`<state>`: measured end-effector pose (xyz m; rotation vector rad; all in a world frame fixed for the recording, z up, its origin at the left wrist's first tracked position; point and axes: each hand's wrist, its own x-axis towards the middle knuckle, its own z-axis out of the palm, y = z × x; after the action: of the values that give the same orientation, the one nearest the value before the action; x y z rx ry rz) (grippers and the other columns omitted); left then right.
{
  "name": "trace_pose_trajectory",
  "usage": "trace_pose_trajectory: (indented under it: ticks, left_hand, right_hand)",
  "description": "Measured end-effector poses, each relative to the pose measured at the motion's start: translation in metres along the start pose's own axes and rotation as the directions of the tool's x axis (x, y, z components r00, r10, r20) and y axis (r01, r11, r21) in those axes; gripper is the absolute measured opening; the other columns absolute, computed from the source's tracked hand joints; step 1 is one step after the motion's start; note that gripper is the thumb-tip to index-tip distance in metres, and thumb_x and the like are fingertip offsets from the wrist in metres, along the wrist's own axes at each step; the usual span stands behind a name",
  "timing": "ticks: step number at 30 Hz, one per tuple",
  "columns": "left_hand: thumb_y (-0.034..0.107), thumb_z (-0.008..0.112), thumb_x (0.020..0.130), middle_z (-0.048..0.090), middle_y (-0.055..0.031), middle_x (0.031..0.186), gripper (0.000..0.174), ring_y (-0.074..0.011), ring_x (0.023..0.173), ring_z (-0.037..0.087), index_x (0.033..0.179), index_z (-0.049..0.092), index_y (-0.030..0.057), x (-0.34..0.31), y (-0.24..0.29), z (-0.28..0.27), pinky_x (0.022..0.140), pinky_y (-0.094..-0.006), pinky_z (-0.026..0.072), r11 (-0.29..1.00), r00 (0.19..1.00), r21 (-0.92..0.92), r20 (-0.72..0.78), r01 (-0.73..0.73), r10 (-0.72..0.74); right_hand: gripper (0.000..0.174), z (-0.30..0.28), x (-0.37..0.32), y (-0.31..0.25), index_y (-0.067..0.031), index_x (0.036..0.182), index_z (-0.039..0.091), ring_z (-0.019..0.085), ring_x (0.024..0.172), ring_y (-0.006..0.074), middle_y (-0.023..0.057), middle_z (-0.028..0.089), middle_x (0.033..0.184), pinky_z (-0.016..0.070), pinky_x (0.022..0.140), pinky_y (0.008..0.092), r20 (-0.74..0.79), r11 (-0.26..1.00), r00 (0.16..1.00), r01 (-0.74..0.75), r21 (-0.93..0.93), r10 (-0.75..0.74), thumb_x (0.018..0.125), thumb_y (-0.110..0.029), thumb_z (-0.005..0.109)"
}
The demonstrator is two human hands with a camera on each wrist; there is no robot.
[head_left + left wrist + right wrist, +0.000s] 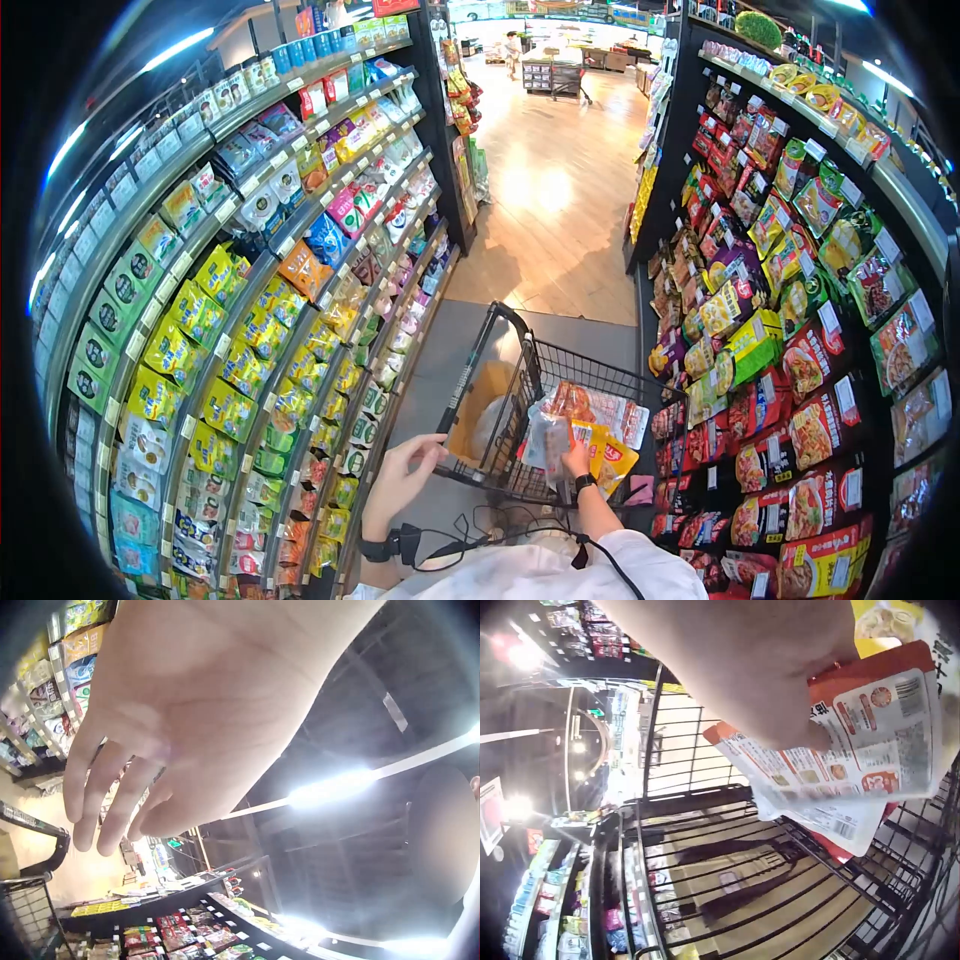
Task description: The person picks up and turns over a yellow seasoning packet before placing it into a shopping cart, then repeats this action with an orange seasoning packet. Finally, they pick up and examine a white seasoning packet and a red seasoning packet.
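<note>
My right hand [577, 460] reaches into the black wire shopping cart [600, 352] and grips a flat food packet [874, 739], its printed back with a barcode facing the right wrist camera. The thumb lies over the packet's face. Beneath and beside it are other packets, including a yellow pouch [614, 460] and a red-and-white packet [592, 402]. My left hand [408, 478] is beside the near end of the cart's handle [468, 372], holding nothing. In the left wrist view its fingers [112, 791] extend with a slight bend.
A brown bag [780, 911] with dark handles shows through the cart's wires. Shelves of bagged snacks [215, 375] line the left side. Hanging red food packs [820, 420] fill the right rack, close to the cart. Ahead, the aisle opens onto a wooden floor [550, 220].
</note>
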<state>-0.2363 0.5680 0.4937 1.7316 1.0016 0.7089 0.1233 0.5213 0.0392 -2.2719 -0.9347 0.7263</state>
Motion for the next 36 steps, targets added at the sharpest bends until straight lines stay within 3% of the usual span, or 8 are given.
trace_pose_trajectory:
  ticks: [3,5,12,20,24,28,32,36]
  left_hand:
    - [0.008,0.055,0.101,0.073,-0.0103,0.095,0.023,-0.015,0.093,0.07,0.12,0.064,-0.0024,-0.01,-0.001,0.0,0.084,-0.0286,0.0537,0.995,0.999,-0.098,-0.029,-0.017,0.014]
    - [0.009,0.054,0.101,0.073,-0.0098,0.096,0.023,-0.0148,0.093,0.07,0.118,0.064,-0.0024,-0.014,-0.006,0.005,0.083,-0.0287,0.0536,0.981,0.999,-0.189,0.016,-0.034,0.038]
    - [0.009,0.055,0.102,0.069,-0.0079,0.105,0.024,-0.014,0.098,0.066,0.124,0.059,-0.0018,-0.012,-0.046,0.069,0.089,-0.028,0.0523,0.928,0.938,-0.374,0.32,-0.006,0.135]
    - [0.015,0.067,0.097,0.05,-0.015,0.142,0.064,-0.0221,0.132,0.049,0.149,0.035,-0.002,-0.066,-0.02,0.178,0.107,-0.034,0.0426,0.871,0.795,-0.492,0.529,0.001,0.297]
    - [0.02,0.064,0.099,0.063,-0.0107,0.126,0.046,-0.0156,0.113,0.061,0.135,0.049,-0.0037,-0.083,-0.021,0.215,0.095,-0.0303,0.0495,0.811,0.781,-0.527,0.607,0.254,0.149]
    - [0.021,0.064,0.099,0.067,-0.0048,0.114,0.038,-0.0115,0.099,0.062,0.129,0.056,-0.0011,-0.121,0.007,0.224,0.085,-0.0277,0.0514,0.547,0.81,-0.673,0.586,0.497,-0.014]
    - [0.022,0.067,0.097,0.066,-0.0055,0.118,0.037,-0.0126,0.104,0.062,0.125,0.058,-0.0011,-0.175,0.032,0.248,0.089,-0.0298,0.0522,0.681,0.747,-0.569,0.663,0.462,0.047]
    - [0.022,0.069,0.096,0.067,-0.0047,0.115,0.034,-0.0125,0.108,0.061,0.121,0.063,-0.0003,-0.251,0.055,0.279,0.091,-0.0295,0.0506,0.723,0.63,-0.411,0.775,0.555,-0.043]
  right_hand:
    - [0.04,-0.034,-0.019,-0.02,-0.004,0.118,0.063,0.065,0.102,0.0425,0.0246,0.068,0.106,0.0509,0.089,0.0481,-0.281,0.995,0.959,-0.007,0.098,0.035,0.08,-0.018,0.067]
    - [0.041,-0.052,-0.026,-0.02,-0.0003,0.12,0.06,0.067,0.103,0.0367,0.0183,0.071,0.107,0.0509,0.092,0.0445,-0.586,0.931,0.803,0.289,0.223,-0.109,0.083,-0.014,0.069]
    - [0.033,-0.171,-0.176,-0.115,0.0034,0.121,0.06,0.065,0.097,0.0152,0.0083,0.069,0.112,0.0516,0.089,0.0297,-0.383,0.583,0.924,0.312,0.75,-0.001,0.093,-0.011,0.07]
    - [0.027,-0.224,-0.351,-0.186,0.0036,0.118,0.061,0.067,0.098,0.0162,0.0108,0.071,0.109,0.0526,0.087,0.0313,-0.44,0.852,0.888,0.332,0.405,-0.136,0.094,-0.009,0.066]
    - [0.032,-0.226,-0.409,-0.176,0.0016,0.122,0.062,0.06,0.121,0.0294,0.0188,0.065,0.125,0.0438,0.104,0.0389,-0.393,0.838,0.793,0.538,0.093,-0.465,0.093,-0.012,0.065]
    - [0.044,-0.255,-0.468,-0.145,0.0014,0.134,0.053,0.052,0.13,0.0321,0.0174,0.055,0.139,0.0395,0.109,0.0399,-0.684,0.923,0.68,0.384,0.023,-0.266,0.094,-0.013,0.064]
    - [0.042,-0.275,-0.543,-0.076,0.0013,0.136,0.05,0.062,0.112,0.0166,0.0113,0.064,0.122,0.0471,0.098,0.0306,-0.547,0.693,0.834,0.351,0.63,0.074,0.098,-0.012,0.063]
    - [0.041,-0.272,-0.63,-0.026,0.0013,0.134,0.052,0.063,0.096,0.0086,0.0053,0.066,0.105,0.049,0.087,0.025,-0.525,0.632,0.84,0.336,0.699,0.134,0.096,-0.007,0.065]
